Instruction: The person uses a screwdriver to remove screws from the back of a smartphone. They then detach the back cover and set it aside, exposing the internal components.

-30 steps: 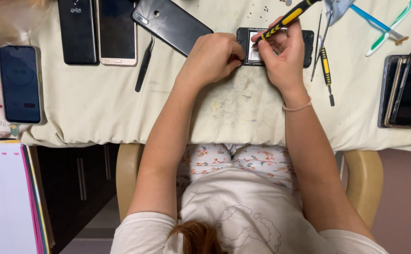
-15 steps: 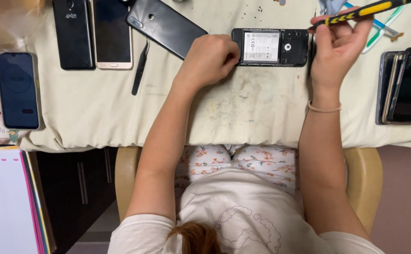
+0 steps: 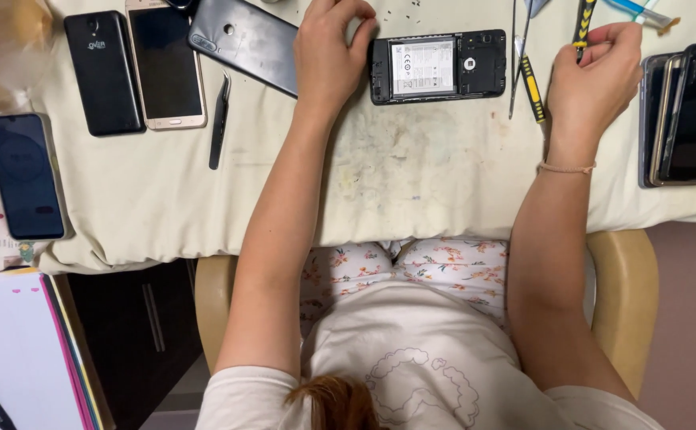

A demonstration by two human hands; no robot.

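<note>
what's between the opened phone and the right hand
In the head view, two thin tools lie between the opened phone and the right hand: silver tweezers and a yellow-and-black screwdriver, on the cloth.

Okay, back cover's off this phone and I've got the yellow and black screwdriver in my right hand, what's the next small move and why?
Probably bring the screwdriver in your right hand back over the opened phone. Its battery and inner frame lie exposed, your left hand steadies its left end, but the tool sits off to the right, away from the phone, so nothing can be worked on yet.
</note>
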